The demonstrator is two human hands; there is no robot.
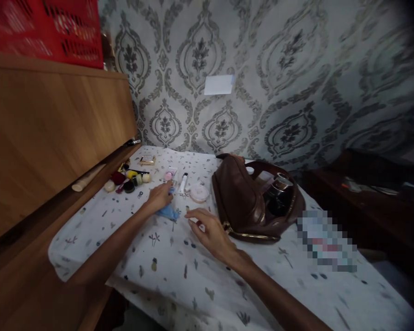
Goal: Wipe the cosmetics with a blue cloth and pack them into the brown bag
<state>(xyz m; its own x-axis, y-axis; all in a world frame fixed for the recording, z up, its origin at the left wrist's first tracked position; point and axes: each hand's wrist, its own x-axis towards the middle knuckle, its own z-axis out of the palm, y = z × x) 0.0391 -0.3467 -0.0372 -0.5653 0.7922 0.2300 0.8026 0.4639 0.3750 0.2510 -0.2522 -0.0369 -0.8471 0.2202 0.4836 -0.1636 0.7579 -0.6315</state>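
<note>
My left hand (160,196) is closed on a blue cloth (168,212), which spreads out below the fingers on the patterned tablecloth. My right hand (210,230) hovers beside the brown bag (236,188) with fingers apart and nothing in them. Just beyond both hands lie a round pale compact (198,192), a slim white tube (183,182) and a pink-and-clear item (170,174) partly behind the left hand. The bag is unzipped; inside show a silver-lidded jar (282,182) and other containers.
Several small cosmetic jars and bottles (129,185) cluster at the left edge, near a small gold-rimmed palette (147,160). A wooden cabinet (58,110) bounds the left side, with a red basket (44,34) on top. A blurred-out packet (326,241) lies right of the bag.
</note>
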